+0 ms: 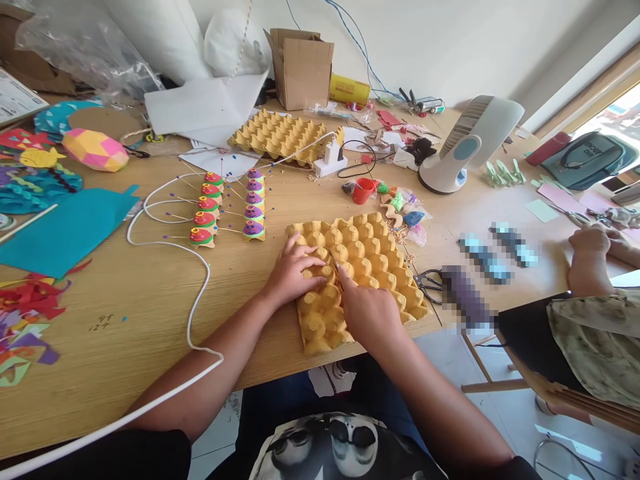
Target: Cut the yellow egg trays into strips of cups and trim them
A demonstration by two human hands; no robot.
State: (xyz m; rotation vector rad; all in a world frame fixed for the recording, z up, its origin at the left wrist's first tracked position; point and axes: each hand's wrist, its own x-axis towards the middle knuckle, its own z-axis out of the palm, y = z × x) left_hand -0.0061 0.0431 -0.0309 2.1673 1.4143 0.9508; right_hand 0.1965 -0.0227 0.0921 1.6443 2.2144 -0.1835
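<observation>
A yellow moulded-pulp egg tray (367, 250) lies at the table's front edge, bumps facing up. My left hand (295, 270) rests on its left part, fingers spread over the bumps and pressing it down. Just to the right, my right hand (370, 310) is closed with its index finger stretched forward. From under that finger pokes the tip of a thin knife-like tool (336, 261), mostly hidden by the hand. The tip touches the tray in a groove between two rows of bumps. Black-handled scissors (429, 287) lie against the tray's right side.
Two rows of painted egg-carton caterpillars (205, 210) with pins stand behind left. A white cable (193, 313) crosses the table's left side. More egg trays (280, 133), a red cup (363, 191) and a white fan (470, 147) stand farther back. A person's hands (593, 243) rest at right.
</observation>
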